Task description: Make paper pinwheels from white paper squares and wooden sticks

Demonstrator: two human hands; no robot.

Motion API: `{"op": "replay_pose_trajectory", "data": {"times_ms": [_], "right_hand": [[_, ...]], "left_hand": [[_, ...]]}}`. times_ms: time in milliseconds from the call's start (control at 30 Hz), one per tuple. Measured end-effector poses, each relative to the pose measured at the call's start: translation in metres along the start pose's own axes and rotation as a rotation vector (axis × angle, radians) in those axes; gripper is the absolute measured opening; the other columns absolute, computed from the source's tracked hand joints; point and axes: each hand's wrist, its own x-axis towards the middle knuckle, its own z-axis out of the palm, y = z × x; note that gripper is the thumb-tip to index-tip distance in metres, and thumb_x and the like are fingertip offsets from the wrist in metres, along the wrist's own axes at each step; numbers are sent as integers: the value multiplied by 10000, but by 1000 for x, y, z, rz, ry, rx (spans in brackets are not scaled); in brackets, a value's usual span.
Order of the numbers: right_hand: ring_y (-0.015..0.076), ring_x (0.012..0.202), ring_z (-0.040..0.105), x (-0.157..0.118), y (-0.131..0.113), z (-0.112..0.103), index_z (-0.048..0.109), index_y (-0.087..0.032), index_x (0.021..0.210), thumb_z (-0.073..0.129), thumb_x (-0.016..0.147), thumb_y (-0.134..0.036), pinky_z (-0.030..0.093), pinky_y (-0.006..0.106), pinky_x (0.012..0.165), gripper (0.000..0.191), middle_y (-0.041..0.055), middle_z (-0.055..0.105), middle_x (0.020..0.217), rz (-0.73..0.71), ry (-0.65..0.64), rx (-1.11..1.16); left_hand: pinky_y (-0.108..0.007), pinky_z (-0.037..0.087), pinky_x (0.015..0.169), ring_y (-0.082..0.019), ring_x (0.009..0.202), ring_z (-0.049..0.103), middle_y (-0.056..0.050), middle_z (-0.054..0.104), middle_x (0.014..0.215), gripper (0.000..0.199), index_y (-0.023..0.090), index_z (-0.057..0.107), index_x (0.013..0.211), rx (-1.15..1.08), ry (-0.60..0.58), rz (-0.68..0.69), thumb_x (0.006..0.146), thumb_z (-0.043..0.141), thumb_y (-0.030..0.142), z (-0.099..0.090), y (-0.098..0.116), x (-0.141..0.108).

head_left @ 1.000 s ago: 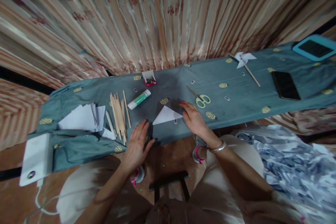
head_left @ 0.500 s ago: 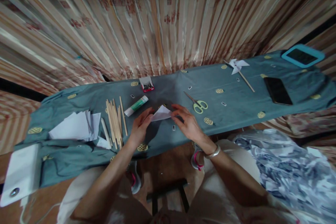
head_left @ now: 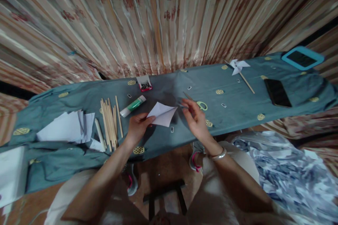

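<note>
A square of white paper (head_left: 164, 114) with creases across it is held up over the cloth. My left hand (head_left: 138, 126) pinches its left corner between thumb and fingers. To the right of the paper, my right hand (head_left: 194, 117) is apart from it, fingers spread and slightly blurred, holding nothing that I can see. Just beyond the right hand lie scissors with green handles (head_left: 202, 105), partly hidden by the fingers. A green and white tube (head_left: 133, 106) rests to the left of the paper.
Wooden sticks (head_left: 109, 123) and a stack of white paper (head_left: 62, 126) lie on the left. Behind is a small red box of pins (head_left: 145, 85). A paper pinwheel (head_left: 239, 66), a dark phone (head_left: 277, 92) and a blue-framed tablet (head_left: 302, 58) lie on the right.
The paper, folded to a triangle before, is opened out into a creased square. My right hand has let go of it and moved right, over the scissors.
</note>
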Motion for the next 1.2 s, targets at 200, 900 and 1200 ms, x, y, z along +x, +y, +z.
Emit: {"op": "replay_pose_trajectory", "data": {"times_ms": [200,900,1200], "right_hand": [[191,850,696,10,0,-3,706,-215,969,708,731,-474,553,305,714,352,50,756,935,440,-193,304],[152,557,564,16,-2,8,680,-195,715,552,816,-449,437,280,572,302,9,638,603,248,-198,18],[356,982,632,29,13,-43,687,-129,1061,525,885,-296,472,487,903,292,218,711,1041,-29,13,-923]], "left_hand": [[-237,369,505,-120,529,491,28,569,542,240,166,725,665,67,11,68,656,752,405,-2,-3,0],[-253,428,627,-159,674,598,-36,655,711,333,181,709,626,421,-172,312,807,631,449,-14,8,-10],[-246,339,550,-135,560,503,4,573,590,352,171,690,604,457,-63,257,824,609,434,-27,6,-4]]}}
